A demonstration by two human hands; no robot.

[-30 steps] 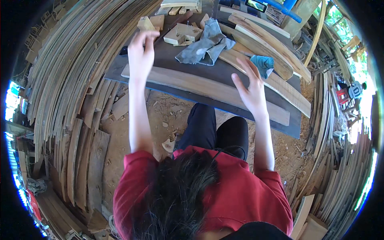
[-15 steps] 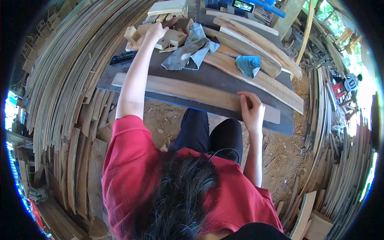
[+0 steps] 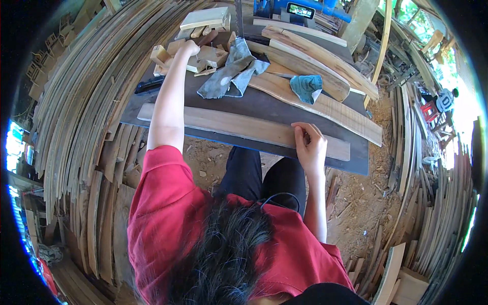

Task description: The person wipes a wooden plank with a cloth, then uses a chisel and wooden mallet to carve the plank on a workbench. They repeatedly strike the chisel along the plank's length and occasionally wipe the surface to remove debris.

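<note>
A long flat plank (image 3: 231,123) lies along the near edge of the dark tabletop (image 3: 335,164). My right hand (image 3: 310,147) is over its right part, fingers curled in and thumb against them; anything inside is hidden. My left arm reaches across the plank's left part to a pile of wood offcuts (image 3: 211,55) at the far left. There my left hand (image 3: 189,48) is closed, with its fingertips hidden from view. A dark brown wood piece (image 3: 207,38) lies right beside it; whether I grip that piece cannot be made out.
A grey rag (image 3: 231,73) lies right of the offcuts, and a curled teal sandpaper sheet (image 3: 306,87) rests on a wavy-edged board (image 3: 351,116). Several shaped boards (image 3: 325,61) lie behind. Stacked planks (image 3: 86,112) line the left side. A lit screen (image 3: 300,10) stands at the back.
The whole view has shifted slightly. My left hand has drawn back a little toward me at the offcuts. My right hand has slid slightly left along the plank.
</note>
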